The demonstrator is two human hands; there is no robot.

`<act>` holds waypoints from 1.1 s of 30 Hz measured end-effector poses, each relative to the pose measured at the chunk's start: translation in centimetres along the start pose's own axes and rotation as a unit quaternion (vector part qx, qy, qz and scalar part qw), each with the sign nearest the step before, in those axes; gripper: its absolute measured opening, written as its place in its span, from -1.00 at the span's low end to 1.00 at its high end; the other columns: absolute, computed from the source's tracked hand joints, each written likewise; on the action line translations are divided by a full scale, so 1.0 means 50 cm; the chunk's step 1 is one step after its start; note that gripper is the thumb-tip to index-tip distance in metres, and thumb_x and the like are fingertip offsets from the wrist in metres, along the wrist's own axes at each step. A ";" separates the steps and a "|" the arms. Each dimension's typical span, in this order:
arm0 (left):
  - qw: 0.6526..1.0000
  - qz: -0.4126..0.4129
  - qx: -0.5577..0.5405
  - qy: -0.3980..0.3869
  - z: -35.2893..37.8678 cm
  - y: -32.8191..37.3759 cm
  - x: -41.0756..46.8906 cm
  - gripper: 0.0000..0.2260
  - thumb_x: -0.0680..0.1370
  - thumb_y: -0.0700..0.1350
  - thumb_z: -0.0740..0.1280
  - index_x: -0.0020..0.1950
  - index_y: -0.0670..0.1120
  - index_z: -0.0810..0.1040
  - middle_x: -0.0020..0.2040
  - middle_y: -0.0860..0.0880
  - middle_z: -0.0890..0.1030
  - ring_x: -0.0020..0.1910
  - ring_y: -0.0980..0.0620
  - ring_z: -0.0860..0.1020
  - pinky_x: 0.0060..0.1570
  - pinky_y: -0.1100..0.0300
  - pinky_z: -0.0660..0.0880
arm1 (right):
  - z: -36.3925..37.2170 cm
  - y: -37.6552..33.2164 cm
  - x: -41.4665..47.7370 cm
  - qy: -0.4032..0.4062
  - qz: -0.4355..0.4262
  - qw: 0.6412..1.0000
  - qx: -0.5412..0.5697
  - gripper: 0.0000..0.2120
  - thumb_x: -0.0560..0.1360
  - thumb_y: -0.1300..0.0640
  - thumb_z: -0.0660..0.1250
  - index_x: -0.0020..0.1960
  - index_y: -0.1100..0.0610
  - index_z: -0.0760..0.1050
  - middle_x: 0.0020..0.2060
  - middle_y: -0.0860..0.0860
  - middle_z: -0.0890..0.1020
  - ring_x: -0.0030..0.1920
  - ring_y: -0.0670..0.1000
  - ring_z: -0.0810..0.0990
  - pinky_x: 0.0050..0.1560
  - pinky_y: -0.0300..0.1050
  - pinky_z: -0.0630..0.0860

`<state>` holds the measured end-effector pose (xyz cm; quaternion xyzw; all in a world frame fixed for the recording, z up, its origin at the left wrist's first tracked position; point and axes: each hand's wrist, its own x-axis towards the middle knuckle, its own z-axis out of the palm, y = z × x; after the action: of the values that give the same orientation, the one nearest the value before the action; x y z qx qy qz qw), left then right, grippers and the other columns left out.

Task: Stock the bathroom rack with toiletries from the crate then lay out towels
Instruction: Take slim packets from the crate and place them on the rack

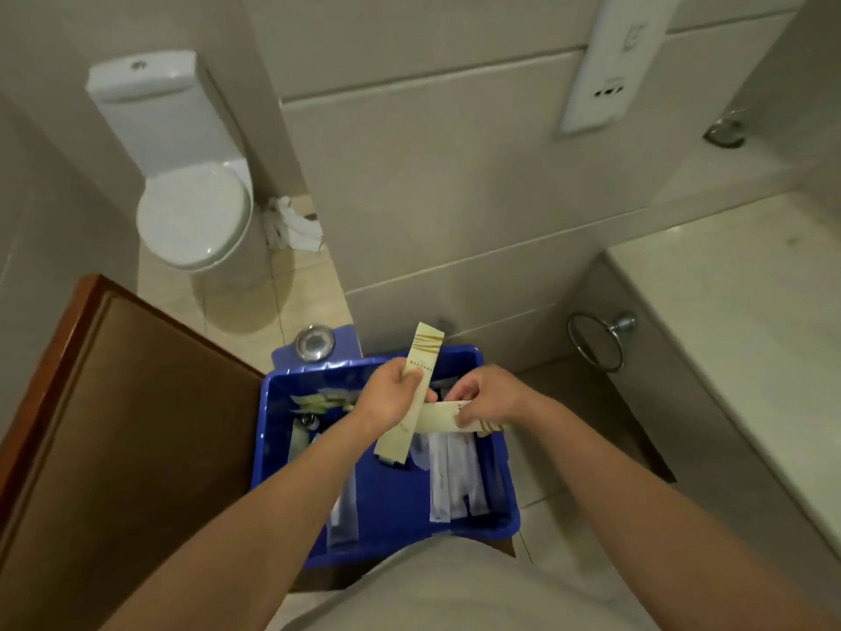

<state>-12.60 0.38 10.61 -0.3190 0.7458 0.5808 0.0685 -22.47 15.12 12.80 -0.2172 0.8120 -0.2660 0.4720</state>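
At the far left, a brown wooden door (113,425) stands swung open, its edge close beside a blue plastic crate (391,507) on the tiled floor. Behind the door, further back, a white toilet (195,216) sits with its lid down, and a crumpled heap of white paper or cloth (293,225) lies on the floor just to its right. A round chrome object (314,342) rests at the crate's far left corner.

Two bare forearms reach down over the crate. The left hand (391,398) is closed round a long, flat cream packet (416,393) with gold streaks at its top, gripping it near the middle so that it stands almost upright, tilted slightly. The right hand (489,396) pinches a second cream packet (448,421) of the same kind, held roughly level, thumb and fingers curled tightly on it. The two packets cross each other between the hands.

Inside the crate lie more sachets: pale cream ones (318,403) along the far left wall, and slim white wrapped packets (448,475) lined up on the right side.

Right of the crate, a chrome towel ring (596,341) hangs on the side of a pale stone counter (737,311). A white wall unit (610,61) is mounted above.
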 end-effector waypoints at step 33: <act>0.896 0.105 0.098 -0.421 0.290 0.079 -0.283 -0.65 0.50 -0.13 0.41 0.26 -0.05 0.44 0.11 -0.03 0.62 0.05 -0.03 0.62 0.10 -0.06 0.57 | 0.201 0.216 -0.478 0.511 0.115 0.670 0.526 -0.82 0.48 0.19 0.41 0.07 0.19 0.53 -0.14 0.12 0.70 -0.36 -0.01 0.57 -0.31 -0.12 0.57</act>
<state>-7.54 19.66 15.99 0.0435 0.7295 0.5887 0.3454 -3.73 35.50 17.34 0.3320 0.6704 -0.6620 0.0463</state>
